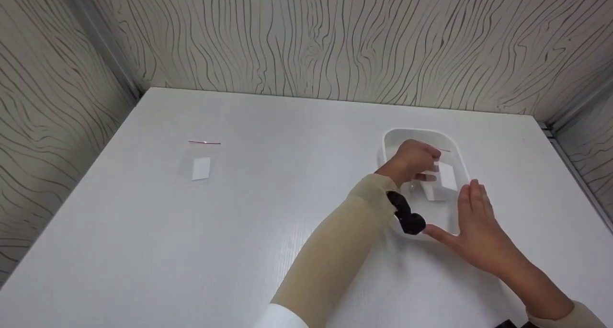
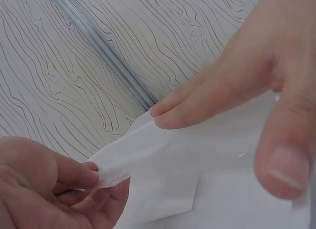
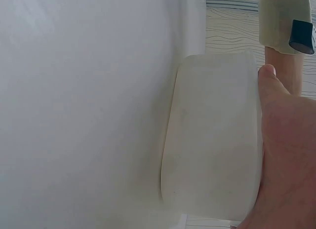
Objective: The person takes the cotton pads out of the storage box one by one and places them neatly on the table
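My left hand [image 1: 413, 161] pinches a clear zip bag [image 1: 448, 175] with a red strip along its top and a white rectangular piece inside. The bag hangs over a white plastic container [image 1: 395, 137], overlapping its interior in the head view. Thumb and curled fingers hold the bag's edge in the left wrist view. My right hand [image 1: 481, 239] lies at the container's near right corner, fingers straight along the right rim and thumb stretched to the front rim. From the right wrist, the container's outer side [image 3: 215, 135] shows beside that hand.
A second clear bag [image 1: 201, 168] with a red strip and a white piece lies flat at the left of the white table [image 1: 268, 184]. Wood-patterned panels [image 1: 311, 40] stand behind and at the sides, with metal posts [image 1: 103, 36] at the corners.
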Action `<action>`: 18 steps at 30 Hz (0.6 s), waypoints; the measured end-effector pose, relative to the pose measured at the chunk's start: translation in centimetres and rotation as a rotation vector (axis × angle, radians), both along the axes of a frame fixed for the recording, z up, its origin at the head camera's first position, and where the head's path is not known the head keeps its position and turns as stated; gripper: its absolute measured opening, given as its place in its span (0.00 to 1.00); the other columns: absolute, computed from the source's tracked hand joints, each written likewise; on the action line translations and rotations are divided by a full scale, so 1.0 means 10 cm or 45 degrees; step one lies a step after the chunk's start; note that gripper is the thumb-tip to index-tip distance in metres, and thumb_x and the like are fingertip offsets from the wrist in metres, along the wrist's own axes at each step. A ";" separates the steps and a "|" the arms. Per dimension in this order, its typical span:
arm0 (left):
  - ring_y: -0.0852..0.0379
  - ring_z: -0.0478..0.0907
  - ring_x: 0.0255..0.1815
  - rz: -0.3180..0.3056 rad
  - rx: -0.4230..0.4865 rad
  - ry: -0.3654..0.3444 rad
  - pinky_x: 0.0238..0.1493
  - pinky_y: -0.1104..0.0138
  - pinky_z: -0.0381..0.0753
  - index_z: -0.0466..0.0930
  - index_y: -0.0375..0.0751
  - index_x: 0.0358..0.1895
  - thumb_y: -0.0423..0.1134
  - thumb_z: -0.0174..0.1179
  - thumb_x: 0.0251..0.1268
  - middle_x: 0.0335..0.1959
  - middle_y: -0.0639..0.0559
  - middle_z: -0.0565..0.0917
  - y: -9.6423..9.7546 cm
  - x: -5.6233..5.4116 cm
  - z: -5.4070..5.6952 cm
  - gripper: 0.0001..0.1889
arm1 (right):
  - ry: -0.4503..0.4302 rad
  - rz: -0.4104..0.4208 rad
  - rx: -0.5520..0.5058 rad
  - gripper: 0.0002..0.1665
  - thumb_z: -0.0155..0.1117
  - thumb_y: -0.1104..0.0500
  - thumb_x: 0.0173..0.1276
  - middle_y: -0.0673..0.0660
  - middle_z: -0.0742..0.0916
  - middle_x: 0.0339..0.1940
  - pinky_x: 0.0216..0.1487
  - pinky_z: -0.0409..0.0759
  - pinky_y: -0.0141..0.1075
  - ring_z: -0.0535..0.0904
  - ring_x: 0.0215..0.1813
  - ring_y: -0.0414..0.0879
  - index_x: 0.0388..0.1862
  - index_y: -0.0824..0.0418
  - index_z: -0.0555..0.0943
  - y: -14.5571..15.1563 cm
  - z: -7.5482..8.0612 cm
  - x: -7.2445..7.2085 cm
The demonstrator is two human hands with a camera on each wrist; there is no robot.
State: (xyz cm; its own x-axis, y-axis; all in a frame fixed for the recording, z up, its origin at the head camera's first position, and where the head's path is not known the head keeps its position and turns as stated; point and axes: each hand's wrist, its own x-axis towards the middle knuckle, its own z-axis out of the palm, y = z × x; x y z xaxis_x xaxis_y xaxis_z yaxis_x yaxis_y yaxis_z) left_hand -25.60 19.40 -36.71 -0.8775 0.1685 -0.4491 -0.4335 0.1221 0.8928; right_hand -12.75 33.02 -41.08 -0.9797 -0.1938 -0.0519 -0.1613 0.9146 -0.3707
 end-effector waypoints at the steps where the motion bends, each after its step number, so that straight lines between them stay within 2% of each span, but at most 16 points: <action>1: 0.60 0.79 0.35 -0.003 0.007 0.002 0.35 0.67 0.87 0.89 0.40 0.49 0.17 0.61 0.63 0.38 0.58 0.82 0.00 0.00 0.00 0.18 | 0.002 0.002 -0.001 0.75 0.67 0.32 0.66 0.82 0.36 0.77 0.74 0.42 0.71 0.27 0.79 0.75 0.75 0.85 0.34 0.00 0.00 0.00; 9: 0.58 0.79 0.34 -0.016 0.028 -0.003 0.35 0.66 0.88 0.89 0.39 0.46 0.18 0.61 0.64 0.35 0.56 0.82 -0.04 0.01 0.04 0.16 | 0.003 -0.005 -0.017 0.76 0.67 0.31 0.65 0.81 0.35 0.78 0.73 0.42 0.72 0.27 0.79 0.75 0.76 0.83 0.33 0.00 0.00 -0.01; 18: 0.59 0.79 0.34 -0.067 0.038 0.006 0.38 0.67 0.87 0.89 0.42 0.49 0.20 0.60 0.66 0.37 0.57 0.83 -0.09 0.01 0.09 0.17 | -0.033 -0.024 -0.014 0.77 0.67 0.30 0.65 0.80 0.35 0.78 0.71 0.45 0.74 0.26 0.79 0.74 0.76 0.82 0.32 -0.01 0.01 -0.02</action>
State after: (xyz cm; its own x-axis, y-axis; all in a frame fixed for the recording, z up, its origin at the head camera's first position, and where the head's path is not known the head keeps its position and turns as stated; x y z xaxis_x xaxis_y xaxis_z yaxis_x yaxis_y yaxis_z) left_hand -25.49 18.49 -35.76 -0.8690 0.2276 -0.4394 -0.4234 0.1176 0.8983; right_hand -12.95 32.90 -41.00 -0.9816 -0.1757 -0.0755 -0.1339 0.9134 -0.3844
